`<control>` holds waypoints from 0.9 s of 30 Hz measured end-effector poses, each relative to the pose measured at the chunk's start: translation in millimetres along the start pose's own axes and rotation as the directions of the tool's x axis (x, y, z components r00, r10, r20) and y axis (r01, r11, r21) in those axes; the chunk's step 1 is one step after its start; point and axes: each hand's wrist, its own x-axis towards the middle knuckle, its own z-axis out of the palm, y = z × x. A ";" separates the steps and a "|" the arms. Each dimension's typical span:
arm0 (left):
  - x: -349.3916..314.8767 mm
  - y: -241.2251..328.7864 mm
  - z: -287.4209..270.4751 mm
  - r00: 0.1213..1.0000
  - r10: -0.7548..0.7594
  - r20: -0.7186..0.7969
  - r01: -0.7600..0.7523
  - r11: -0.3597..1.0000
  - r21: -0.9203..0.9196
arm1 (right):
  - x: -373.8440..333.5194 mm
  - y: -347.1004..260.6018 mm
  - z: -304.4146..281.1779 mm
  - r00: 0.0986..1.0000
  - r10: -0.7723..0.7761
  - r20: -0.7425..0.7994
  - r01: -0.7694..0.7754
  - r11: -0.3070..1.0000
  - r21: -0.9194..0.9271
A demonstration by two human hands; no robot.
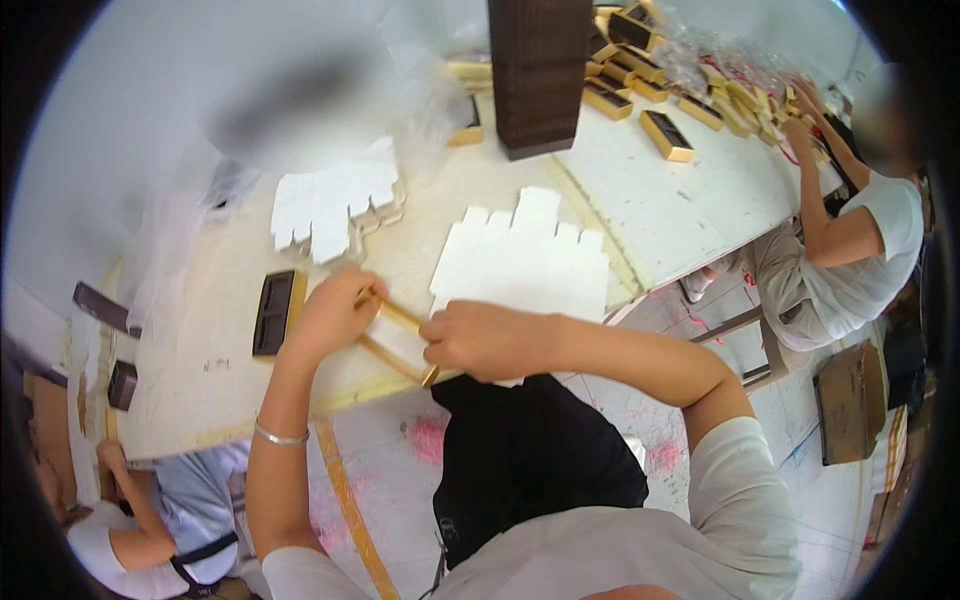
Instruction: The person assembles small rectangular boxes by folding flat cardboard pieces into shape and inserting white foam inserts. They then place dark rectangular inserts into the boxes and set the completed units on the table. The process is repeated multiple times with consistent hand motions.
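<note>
- Through the head view I see a gold open frame (398, 364) just below the centre of the picture, between both hands, over the table's near edge.
- My left hand (335, 312), left of centre, pinches the frame's left end between thumb and fingers.
- My right hand (485, 340) has its fingers curled together at the frame's right end; I cannot tell how firmly they grip.
- Left of my left hand, a dark tray with a gold side (272, 314) lies on the table (215, 340).
- Near the centre, beyond my right hand, I see white die-cut card (530, 262).
- At top centre rises a tall dark brown stack (538, 75).
- At far right, a co-worker (835, 245) reaches toward gold pieces (745, 108).
</note>
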 end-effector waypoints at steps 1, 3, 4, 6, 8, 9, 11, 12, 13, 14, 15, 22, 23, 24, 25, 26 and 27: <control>0.9 2.0 0.3 1.000 0.010 0.014 -0.010 1.000 -0.013 | -2.5 -0.3 1.6 1.000 0.003 -0.024 -0.003 1.000 0.003; 0.6 7.1 3.7 1.000 0.027 0.002 -0.027 1.000 -0.010 | -4.7 0.8 6.2 1.000 0.006 -0.024 -0.007 1.000 -0.023; -1.1 8.8 5.7 0.999 0.035 -0.024 -0.035 0.999 0.006 | -5.3 -0.2 7.3 1.000 -0.007 -0.031 0.006 0.999 -0.033; -1.8 15.0 4.3 0.999 0.023 -0.047 -0.023 1.000 0.007 | -3.0 -2.3 2.8 0.998 0.002 0.063 0.004 0.995 -0.102; 1.1 8.9 6.0 0.999 0.026 -0.048 -0.025 1.000 0.013 | -2.3 -0.7 -11.1 0.985 0.078 0.156 -0.079 0.997 0.000; 0.6 6.0 5.6 0.999 0.024 -0.046 -0.023 1.000 0.019 | -1.1 -1.2 -19.4 0.973 0.110 0.203 -0.123 0.991 0.052; -8.7 6.3 -3.6 0.998 -0.062 0.025 0.062 0.998 0.017 | 1.4 11.8 -65.3 0.966 0.260 -0.002 -0.260 0.965 0.043; -7.9 11.1 -7.3 0.994 -0.088 0.066 0.087 0.996 0.013 | -6.8 48.2 -80.8 0.910 0.155 -0.385 -0.241 0.953 -0.184; -15.7 11.2 -14.4 0.980 -0.171 0.106 0.184 0.974 -0.133 | 1.8 61.6 -122.0 0.798 0.098 -0.595 -0.330 0.897 -0.295; -20.1 17.1 -23.5 0.961 -0.227 0.157 0.263 0.925 -0.275 | 1.4 90.9 -160.9 0.708 -0.034 -0.705 -0.384 0.820 -0.426; -23.7 19.0 -29.3 0.938 -0.273 0.213 0.339 0.848 -0.408 | 3.5 106.2 -199.9 0.668 -0.108 -0.736 -0.450 0.730 -0.515; -43.5 -1.4 -10.2 0.967 -0.035 0.252 0.151 0.877 -0.456 | 0.6 177.2 -323.6 0.690 0.481 -0.540 -0.723 0.468 -0.507; -44.1 -2.0 -9.2 0.976 -0.039 0.212 0.137 0.872 -0.471 | -5.5 186.6 -328.3 0.696 0.459 -0.551 -0.717 0.459 -0.524; -51.2 -4.3 -11.5 0.984 -0.062 0.169 0.137 0.865 -0.483 | -1.2 182.4 -326.9 0.683 0.472 -0.558 -0.730 0.481 -0.486; -56.2 -4.3 -14.2 0.989 -0.082 0.126 0.135 0.859 -0.494 | 1.4 176.9 -328.2 0.668 0.485 -0.564 -0.741 0.500 -0.448; -59.2 -1.0 -17.5 0.992 -0.092 0.083 0.121 0.859 -0.498 | 3.5 171.0 -329.6 0.653 0.498 -0.570 -0.752 0.517 -0.409; -62.4 5.2 -20.5 0.994 -0.102 0.039 0.108 0.858 -0.502 | 6.5 164.5 -329.6 0.645 0.479 -0.596 -0.756 0.515 -0.404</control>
